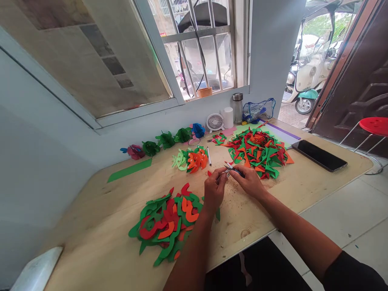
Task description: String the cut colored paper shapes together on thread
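Observation:
My two hands meet above the middle of the wooden table. My right hand [250, 182] is closed around a slim dark-grey tool [237, 171] with a pointed end, which looks like a small blade or scissors. Against it, my left hand [214, 188] is closed, fingertips pinched near a small pale silvery piece [226, 172]; its kind is too small to tell. Left of my forearm lies a pile of curved green, red and orange cut-outs [165, 224]. Beyond my right hand is a heap of angular green, red and orange scraps [257, 151].
A black phone [319, 155] lies at the right. Behind are a white pen [209, 156], orange cut-outs [197, 159], a green strip [129, 170], green paper flowers [166, 140], a small fan [215, 122], a glass bottle [238, 108] and a clear pouch [258, 110].

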{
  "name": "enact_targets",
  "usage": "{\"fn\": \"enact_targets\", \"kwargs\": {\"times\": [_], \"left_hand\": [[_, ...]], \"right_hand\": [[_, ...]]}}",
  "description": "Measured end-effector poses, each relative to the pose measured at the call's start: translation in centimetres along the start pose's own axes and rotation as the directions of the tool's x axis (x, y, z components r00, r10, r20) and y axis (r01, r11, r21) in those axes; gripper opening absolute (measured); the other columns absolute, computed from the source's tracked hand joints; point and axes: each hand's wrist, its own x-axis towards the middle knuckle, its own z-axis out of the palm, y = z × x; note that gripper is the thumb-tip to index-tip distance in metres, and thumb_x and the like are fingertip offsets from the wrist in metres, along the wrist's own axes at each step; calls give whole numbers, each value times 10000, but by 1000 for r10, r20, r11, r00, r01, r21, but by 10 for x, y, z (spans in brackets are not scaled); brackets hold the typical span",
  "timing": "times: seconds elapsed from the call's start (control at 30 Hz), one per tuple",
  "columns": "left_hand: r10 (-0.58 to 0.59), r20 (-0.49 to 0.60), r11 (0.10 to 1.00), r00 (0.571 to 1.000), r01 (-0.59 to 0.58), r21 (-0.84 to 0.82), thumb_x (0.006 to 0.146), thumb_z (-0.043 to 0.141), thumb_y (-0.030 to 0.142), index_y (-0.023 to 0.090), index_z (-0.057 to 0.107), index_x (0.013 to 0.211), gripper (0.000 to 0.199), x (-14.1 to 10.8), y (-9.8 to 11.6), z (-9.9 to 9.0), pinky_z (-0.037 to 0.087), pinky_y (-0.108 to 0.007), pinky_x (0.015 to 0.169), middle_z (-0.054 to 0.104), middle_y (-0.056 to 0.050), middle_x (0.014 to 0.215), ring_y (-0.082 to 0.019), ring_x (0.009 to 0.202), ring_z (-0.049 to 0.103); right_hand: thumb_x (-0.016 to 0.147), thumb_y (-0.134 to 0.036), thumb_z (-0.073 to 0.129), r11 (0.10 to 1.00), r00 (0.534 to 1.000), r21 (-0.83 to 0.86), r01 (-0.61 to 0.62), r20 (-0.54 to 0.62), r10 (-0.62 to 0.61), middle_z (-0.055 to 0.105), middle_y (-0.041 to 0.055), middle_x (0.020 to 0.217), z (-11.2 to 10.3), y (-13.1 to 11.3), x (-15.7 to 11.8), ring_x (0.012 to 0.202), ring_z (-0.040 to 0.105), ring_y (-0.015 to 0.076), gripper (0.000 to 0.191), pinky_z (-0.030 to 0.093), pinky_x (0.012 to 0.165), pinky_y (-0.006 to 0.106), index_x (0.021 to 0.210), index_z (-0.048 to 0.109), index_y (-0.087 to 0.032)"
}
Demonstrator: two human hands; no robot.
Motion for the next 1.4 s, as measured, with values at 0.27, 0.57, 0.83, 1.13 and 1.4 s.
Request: {"fn": "enact_targets", "kwargs": {"times": [0.27,0.57,0.83,1.13,1.4], "left_hand": [[-16,10,1000,1000,16,17,843,517,326,176,642,993,247,0,-1,0,485,-225,637,672,-14,732,-128,659,618],[-67,-130,998,989,69,12,835,517,320,176,652,983,247,2,-1,-3,462,-227,649,650,-9,705,-126,659,595],[-80,-130,994,988,70,-85,837,521,334,170,648,1005,266,3,-4,-3,465,-223,667,644,-17,721,-119,679,584],[-127,-122,990,984,118,-83,833,527,363,170,655,1012,293,2,-2,-2,454,-209,582,652,-34,745,-117,642,579],[-131,-113,989,985,122,-79,821,534,323,172,648,1012,268,3,-1,-1,454,-214,605,661,-23,741,-117,653,592]], "right_hand": [[835,-471,504,1000,999,-25,-13,-48,12,510,-29,590,2,1,-1,532,402,97,336,295,505,220,826,645,-166],[827,-470,503,996,995,-74,-40,-97,33,509,-22,581,0,0,0,543,425,107,324,322,526,218,836,638,-175],[836,-455,498,995,1000,-100,-9,-16,8,498,-26,574,1,1,0,532,420,106,318,304,514,222,825,642,-172],[848,-458,479,992,999,-122,40,10,-39,519,-16,575,3,2,0,527,419,108,333,297,512,226,810,648,-174],[854,-463,472,993,1000,-116,31,3,-31,496,-20,549,3,3,-1,506,411,107,343,289,506,231,751,640,-183]]}}
